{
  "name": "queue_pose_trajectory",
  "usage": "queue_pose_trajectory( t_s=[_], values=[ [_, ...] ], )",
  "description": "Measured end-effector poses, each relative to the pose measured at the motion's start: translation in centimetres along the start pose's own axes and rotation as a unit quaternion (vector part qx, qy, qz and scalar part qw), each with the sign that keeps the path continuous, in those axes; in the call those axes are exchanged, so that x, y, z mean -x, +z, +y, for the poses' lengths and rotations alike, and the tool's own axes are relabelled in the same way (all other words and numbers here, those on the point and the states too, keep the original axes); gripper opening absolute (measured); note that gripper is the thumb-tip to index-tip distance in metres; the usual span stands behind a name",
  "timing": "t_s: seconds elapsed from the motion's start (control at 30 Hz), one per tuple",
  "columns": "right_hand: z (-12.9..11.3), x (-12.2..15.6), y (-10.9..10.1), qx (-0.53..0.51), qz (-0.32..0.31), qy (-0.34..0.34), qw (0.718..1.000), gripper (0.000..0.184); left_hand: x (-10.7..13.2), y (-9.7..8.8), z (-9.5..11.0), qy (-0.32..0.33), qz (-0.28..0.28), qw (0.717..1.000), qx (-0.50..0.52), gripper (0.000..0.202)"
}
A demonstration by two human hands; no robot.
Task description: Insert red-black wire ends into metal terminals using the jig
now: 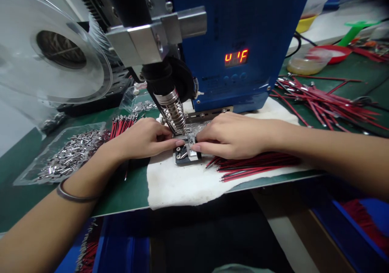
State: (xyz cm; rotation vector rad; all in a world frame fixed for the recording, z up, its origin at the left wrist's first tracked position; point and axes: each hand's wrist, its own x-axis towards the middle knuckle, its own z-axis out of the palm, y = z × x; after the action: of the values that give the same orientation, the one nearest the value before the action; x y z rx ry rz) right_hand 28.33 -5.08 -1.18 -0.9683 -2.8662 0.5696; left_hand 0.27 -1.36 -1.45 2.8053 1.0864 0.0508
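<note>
My left hand (147,138) reaches in from the left to a small metal fixture (192,153), thumb and forefinger bent together at its left side. From the other side my right hand (232,135) meets the fixture, its thumb tip at the metal block and its fingers curled. Both hands are closed, but what lies between the fingertips is too small or hidden to make out. Just above the fixture points the spring-wrapped tip (174,111) of a soldering-type machine. Red and black wires (252,165) lie under my right hand and wrist.
The blue machine body (243,30) with a red display stands behind. At left, a clear bag (71,153) of small metal parts lies near upright red wires (121,125). More red wires (331,99) spread at right. White cloth (173,188) covers the green table (127,196) here.
</note>
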Motion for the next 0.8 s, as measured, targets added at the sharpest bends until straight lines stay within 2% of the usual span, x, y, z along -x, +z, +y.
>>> queue_pose_trajectory(
  t_s=[0.13, 0.43, 0.8],
  values=[
    [-0.06, -0.02, 0.08, 0.005, -0.002, 0.004, 1.000, 0.055, -0.08, 0.06, 0.03, -0.024, -0.027, 0.999, 0.000, 0.069],
    [-0.32, 0.01, 0.05, 0.009, -0.003, 0.009, 1.000, 0.056, -0.21, -0.13, 0.07, -0.013, -0.017, 1.000, 0.001, 0.075],
    [-0.45, -0.10, -0.17, 0.014, -0.010, 0.019, 1.000, 0.054, 0.28, -0.66, -0.03, -0.022, -0.015, 0.999, 0.021, 0.066]
  ],
)
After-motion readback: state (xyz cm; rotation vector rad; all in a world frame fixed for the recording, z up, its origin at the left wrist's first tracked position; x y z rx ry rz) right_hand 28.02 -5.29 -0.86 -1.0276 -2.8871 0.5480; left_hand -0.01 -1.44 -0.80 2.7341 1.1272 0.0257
